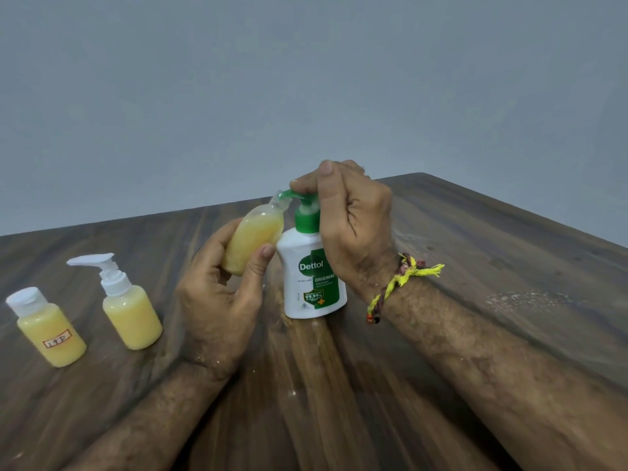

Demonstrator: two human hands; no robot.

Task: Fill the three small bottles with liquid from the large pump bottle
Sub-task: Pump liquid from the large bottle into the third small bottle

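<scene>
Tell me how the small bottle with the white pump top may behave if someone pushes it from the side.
The pump-top bottle is nearly full, so it probably feels weighty. Its tall pump head and narrow body suggest it could tip. On the glossy table it may slide first.

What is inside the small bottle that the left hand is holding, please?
Yellow liquid fills most of the small bottle, tilted with its neck at the green pump spout. The left hand covers its base, so that part is hidden.
</scene>
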